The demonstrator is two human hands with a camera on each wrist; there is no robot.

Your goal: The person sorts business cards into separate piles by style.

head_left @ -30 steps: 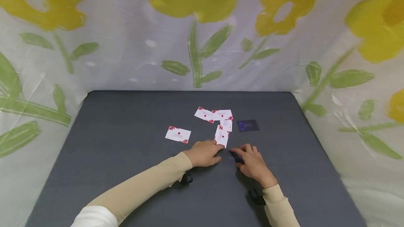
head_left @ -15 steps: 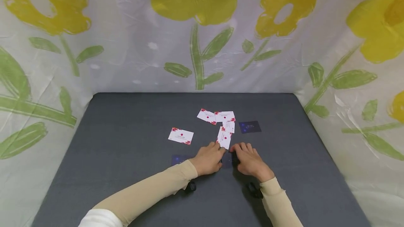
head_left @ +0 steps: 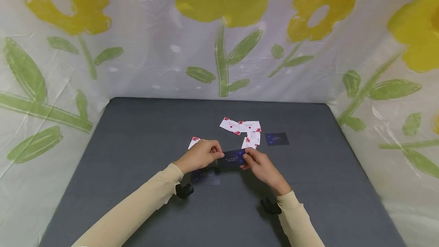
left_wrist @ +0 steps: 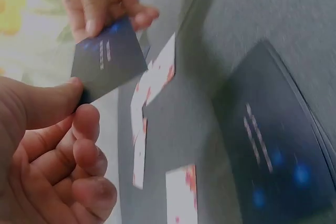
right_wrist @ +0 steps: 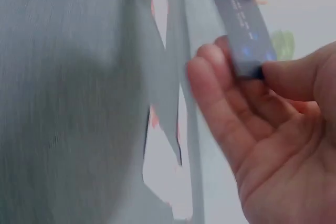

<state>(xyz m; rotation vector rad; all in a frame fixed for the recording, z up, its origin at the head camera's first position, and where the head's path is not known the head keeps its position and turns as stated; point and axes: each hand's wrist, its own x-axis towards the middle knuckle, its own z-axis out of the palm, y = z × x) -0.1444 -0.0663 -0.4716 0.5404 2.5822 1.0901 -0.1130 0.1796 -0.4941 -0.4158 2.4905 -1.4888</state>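
A dark blue business card (head_left: 234, 157) with pale print is stretched between both hands, raised above the table. My left hand (head_left: 200, 156) pinches its left end between thumb and index finger, the other fingers curled beneath. At the opposite end, my right hand (head_left: 264, 169) grips the card between thumb and fingers. In the left wrist view the held card (left_wrist: 107, 59) tilts over the white cards. Below my left hand lies another dark business card (head_left: 207, 178), partly covered by that hand; a second edge shows along its side in the left wrist view.
Several white business cards with red floral corners, such as one card (head_left: 230, 125), lie in an overlapping bent row beyond the hands. Another white card (head_left: 194, 141) is partly hidden behind my left hand. One dark card (head_left: 277, 139) lies right of the row on the grey table (head_left: 154, 125).
Both hands have lifted a dark card from the table near the white row. My left hand has shifted left and further away, now partly covering the lone white card.
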